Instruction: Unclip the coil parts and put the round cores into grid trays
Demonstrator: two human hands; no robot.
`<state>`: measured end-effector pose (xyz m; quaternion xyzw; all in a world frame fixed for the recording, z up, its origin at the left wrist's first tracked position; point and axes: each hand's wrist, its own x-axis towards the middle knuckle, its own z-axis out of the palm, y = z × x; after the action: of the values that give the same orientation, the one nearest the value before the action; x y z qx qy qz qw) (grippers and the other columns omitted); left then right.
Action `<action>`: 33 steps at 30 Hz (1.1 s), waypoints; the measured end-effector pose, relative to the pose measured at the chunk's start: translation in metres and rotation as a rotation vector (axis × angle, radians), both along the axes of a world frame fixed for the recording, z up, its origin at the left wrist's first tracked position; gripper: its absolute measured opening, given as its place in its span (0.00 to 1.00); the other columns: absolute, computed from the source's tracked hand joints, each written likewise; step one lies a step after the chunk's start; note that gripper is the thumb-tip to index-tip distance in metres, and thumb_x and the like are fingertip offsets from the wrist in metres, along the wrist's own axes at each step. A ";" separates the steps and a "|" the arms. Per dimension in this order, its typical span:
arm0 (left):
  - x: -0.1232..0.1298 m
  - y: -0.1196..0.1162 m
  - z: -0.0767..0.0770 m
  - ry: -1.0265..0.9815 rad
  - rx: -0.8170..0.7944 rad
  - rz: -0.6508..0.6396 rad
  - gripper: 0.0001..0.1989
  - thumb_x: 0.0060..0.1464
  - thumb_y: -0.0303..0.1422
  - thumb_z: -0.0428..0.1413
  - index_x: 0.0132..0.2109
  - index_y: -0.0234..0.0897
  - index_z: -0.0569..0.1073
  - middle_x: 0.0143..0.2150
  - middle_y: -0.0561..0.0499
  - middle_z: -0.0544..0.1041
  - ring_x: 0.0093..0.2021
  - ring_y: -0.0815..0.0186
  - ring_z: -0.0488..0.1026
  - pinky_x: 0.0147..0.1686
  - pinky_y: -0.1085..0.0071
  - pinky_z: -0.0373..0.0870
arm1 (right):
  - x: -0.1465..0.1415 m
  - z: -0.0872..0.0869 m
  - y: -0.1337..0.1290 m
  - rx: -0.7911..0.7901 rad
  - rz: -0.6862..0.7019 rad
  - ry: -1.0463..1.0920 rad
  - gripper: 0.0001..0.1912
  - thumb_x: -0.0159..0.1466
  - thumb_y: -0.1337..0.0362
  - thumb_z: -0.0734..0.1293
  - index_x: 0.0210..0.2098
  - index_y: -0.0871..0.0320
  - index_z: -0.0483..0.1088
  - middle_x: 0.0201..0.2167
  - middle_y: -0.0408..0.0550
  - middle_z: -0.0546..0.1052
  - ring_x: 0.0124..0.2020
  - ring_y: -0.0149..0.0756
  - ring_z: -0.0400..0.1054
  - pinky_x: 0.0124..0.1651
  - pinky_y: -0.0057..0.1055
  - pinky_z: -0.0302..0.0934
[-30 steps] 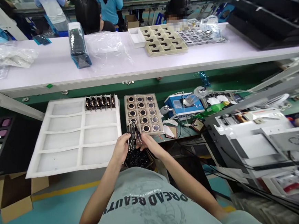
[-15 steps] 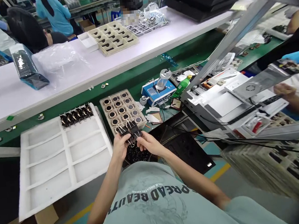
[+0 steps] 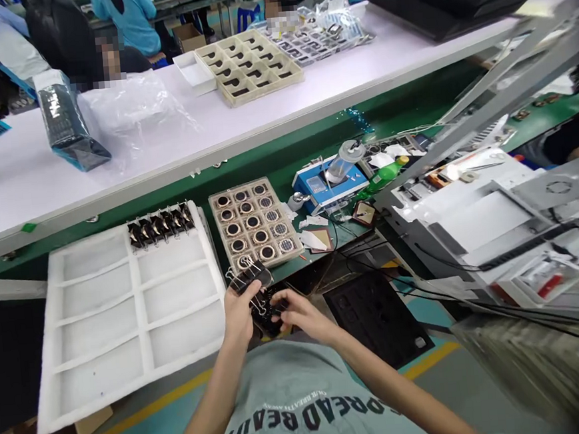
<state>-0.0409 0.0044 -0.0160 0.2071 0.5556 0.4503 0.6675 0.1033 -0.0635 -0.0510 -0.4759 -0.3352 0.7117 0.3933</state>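
Observation:
In my left hand [image 3: 239,312] is a dark part clamped with black binder clips [image 3: 254,275], their wire handles sticking up. It sits over the near edge of the clear compartment tray [image 3: 299,248], which holds round dark pieces with gold-coloured rims. My right hand [image 3: 302,315] is just to the right and lower, beside a container of loose black binder clips [image 3: 266,322]. Its fingers are curled together around something dark that I cannot make out. Part of that container is hidden by my hands.
A white foam tray [image 3: 142,322] at left holds a row of clipped dark parts [image 3: 160,226] in its top right compartment. Behind are a blue device [image 3: 317,185] and green bottle [image 3: 386,176]. A grey-white machine [image 3: 485,228] stands at right. A raised white shelf [image 3: 164,153] crosses behind.
My hands have come apart. The left keeps the clipped part, turned and slightly lower; the right has let go of it and moved down beside the loose clips. The view has shifted.

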 end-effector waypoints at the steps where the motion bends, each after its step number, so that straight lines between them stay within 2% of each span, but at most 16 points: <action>1: -0.002 0.000 -0.002 0.006 -0.019 -0.017 0.19 0.34 0.34 0.73 0.36 0.34 0.78 0.33 0.49 0.81 0.29 0.65 0.76 0.32 0.70 0.73 | -0.004 -0.003 0.004 -0.017 0.039 0.015 0.20 0.59 0.49 0.69 0.45 0.53 0.65 0.44 0.47 0.71 0.38 0.36 0.74 0.30 0.28 0.70; 3: -0.005 0.000 -0.009 0.012 -0.072 -0.054 0.19 0.35 0.34 0.73 0.37 0.34 0.80 0.36 0.46 0.82 0.33 0.61 0.78 0.35 0.68 0.74 | -0.013 -0.009 0.013 -0.011 0.135 -0.051 0.18 0.62 0.48 0.67 0.42 0.55 0.67 0.39 0.47 0.72 0.34 0.36 0.72 0.27 0.28 0.67; 7: -0.010 0.001 -0.024 0.000 -0.165 -0.110 0.21 0.35 0.34 0.74 0.39 0.34 0.82 0.41 0.42 0.83 0.40 0.57 0.80 0.42 0.65 0.75 | -0.033 -0.022 0.020 0.073 0.258 -0.320 0.20 0.65 0.50 0.64 0.25 0.57 0.64 0.20 0.42 0.68 0.22 0.32 0.65 0.24 0.26 0.58; 10: -0.016 0.007 -0.031 -0.018 -0.209 -0.098 0.21 0.36 0.35 0.73 0.40 0.34 0.81 0.42 0.42 0.83 0.41 0.57 0.80 0.44 0.63 0.75 | -0.035 -0.034 0.010 -0.028 0.309 -0.343 0.23 0.67 0.50 0.62 0.21 0.57 0.62 0.15 0.41 0.66 0.17 0.31 0.64 0.21 0.25 0.54; 13: -0.021 0.016 -0.034 0.008 -0.211 0.008 0.22 0.34 0.35 0.74 0.40 0.36 0.80 0.41 0.45 0.83 0.40 0.59 0.80 0.43 0.64 0.75 | -0.028 -0.053 0.001 -0.165 0.330 -0.363 0.26 0.69 0.48 0.60 0.22 0.59 0.68 0.15 0.43 0.69 0.18 0.33 0.67 0.22 0.25 0.56; 16: -0.027 0.021 -0.035 0.068 -0.154 0.094 0.24 0.32 0.35 0.74 0.39 0.36 0.78 0.40 0.48 0.82 0.39 0.60 0.79 0.41 0.65 0.75 | -0.020 -0.084 0.000 -0.221 0.340 -0.429 0.20 0.65 0.49 0.65 0.30 0.60 0.74 0.21 0.44 0.75 0.24 0.35 0.71 0.28 0.27 0.64; 18: -0.031 0.021 -0.035 0.118 -0.116 0.113 0.25 0.31 0.36 0.74 0.39 0.35 0.78 0.38 0.48 0.81 0.37 0.61 0.79 0.41 0.64 0.75 | -0.016 -0.104 0.002 -0.241 0.202 -0.548 0.18 0.64 0.51 0.68 0.44 0.59 0.75 0.35 0.50 0.80 0.36 0.39 0.75 0.39 0.32 0.69; 20: -0.037 0.017 -0.033 0.169 -0.084 0.115 0.25 0.32 0.36 0.74 0.39 0.34 0.77 0.38 0.48 0.81 0.36 0.62 0.78 0.40 0.64 0.75 | -0.011 -0.113 0.004 -0.234 0.118 -0.630 0.23 0.62 0.53 0.70 0.52 0.59 0.73 0.48 0.57 0.79 0.46 0.43 0.74 0.49 0.38 0.69; 21: -0.039 0.014 -0.031 0.197 -0.068 0.111 0.25 0.32 0.36 0.74 0.40 0.34 0.77 0.38 0.48 0.80 0.36 0.63 0.78 0.40 0.64 0.75 | -0.007 -0.112 0.004 -0.233 0.103 -0.610 0.25 0.61 0.53 0.71 0.54 0.59 0.72 0.52 0.59 0.77 0.48 0.45 0.74 0.51 0.40 0.69; 23: -0.042 0.007 -0.028 0.261 -0.035 0.060 0.26 0.33 0.36 0.73 0.42 0.34 0.77 0.38 0.48 0.80 0.36 0.63 0.77 0.39 0.65 0.75 | 0.004 -0.099 0.003 -0.237 0.085 -0.437 0.25 0.62 0.50 0.70 0.54 0.58 0.72 0.52 0.60 0.77 0.46 0.44 0.75 0.47 0.40 0.71; 25: -0.041 -0.003 -0.027 0.323 -0.008 -0.100 0.28 0.32 0.34 0.73 0.45 0.35 0.78 0.39 0.48 0.80 0.36 0.62 0.77 0.39 0.65 0.74 | 0.016 -0.076 0.001 -0.209 0.031 -0.202 0.26 0.63 0.46 0.68 0.54 0.55 0.72 0.51 0.56 0.78 0.43 0.41 0.75 0.42 0.36 0.72; 27: -0.032 -0.014 -0.028 0.372 0.019 -0.328 0.29 0.31 0.32 0.73 0.46 0.36 0.78 0.39 0.47 0.80 0.38 0.60 0.77 0.42 0.64 0.74 | 0.026 -0.052 0.000 -0.122 -0.049 -0.039 0.26 0.63 0.44 0.68 0.54 0.53 0.72 0.51 0.52 0.78 0.45 0.39 0.75 0.42 0.33 0.71; 29: -0.019 -0.025 -0.029 0.411 0.055 -0.492 0.29 0.31 0.30 0.73 0.45 0.36 0.79 0.41 0.46 0.80 0.43 0.57 0.77 0.47 0.62 0.72 | 0.033 -0.032 0.000 -0.034 -0.111 0.020 0.25 0.60 0.44 0.70 0.49 0.54 0.75 0.47 0.49 0.79 0.46 0.39 0.75 0.45 0.33 0.70; 31: -0.006 -0.035 -0.031 0.426 0.094 -0.550 0.28 0.31 0.30 0.72 0.46 0.37 0.79 0.44 0.46 0.80 0.47 0.55 0.76 0.51 0.60 0.71 | 0.038 -0.020 -0.003 0.005 -0.162 0.004 0.23 0.58 0.44 0.72 0.42 0.56 0.78 0.41 0.48 0.81 0.43 0.40 0.75 0.46 0.35 0.69; 33: 0.005 -0.043 -0.031 0.409 0.120 -0.559 0.29 0.32 0.29 0.72 0.47 0.38 0.79 0.45 0.45 0.80 0.48 0.54 0.76 0.52 0.58 0.71 | 0.043 -0.016 -0.007 0.020 -0.249 -0.047 0.22 0.57 0.45 0.73 0.37 0.57 0.79 0.35 0.47 0.81 0.39 0.40 0.74 0.45 0.37 0.69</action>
<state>-0.0358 -0.0386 -0.0471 0.4760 0.5724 0.2310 0.6264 0.1467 -0.0703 -0.0671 -0.5262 -0.2897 0.6427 0.4754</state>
